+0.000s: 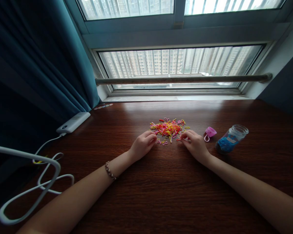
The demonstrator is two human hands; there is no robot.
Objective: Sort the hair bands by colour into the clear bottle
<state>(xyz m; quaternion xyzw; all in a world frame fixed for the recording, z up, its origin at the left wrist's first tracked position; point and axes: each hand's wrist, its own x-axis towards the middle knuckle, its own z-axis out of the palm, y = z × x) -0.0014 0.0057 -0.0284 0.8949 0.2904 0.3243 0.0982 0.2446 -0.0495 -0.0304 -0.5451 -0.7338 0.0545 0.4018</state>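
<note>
A loose pile of small rubber bands (169, 127) in red, pink, yellow and orange lies on the brown wooden table. At the pile's left edge, my left hand (143, 143) has its fingers pinched together, and a pinkish-red bit shows by the fingertips. What it holds, if anything, is too small to make out. On the right side of the pile, my right hand (194, 143) pinches a small red band (178, 139). Beyond that hand lies a pink cap (211, 131) with a loop. A clear glass jar (231, 138) with blue contents leans to the right.
A white power strip or charger box (74, 122) stands at the left, by the blue curtain (70, 65). Its white cable (48, 169) loops near my left forearm. A window with a metal rail (183, 80) borders the table's far edge (175, 101).
</note>
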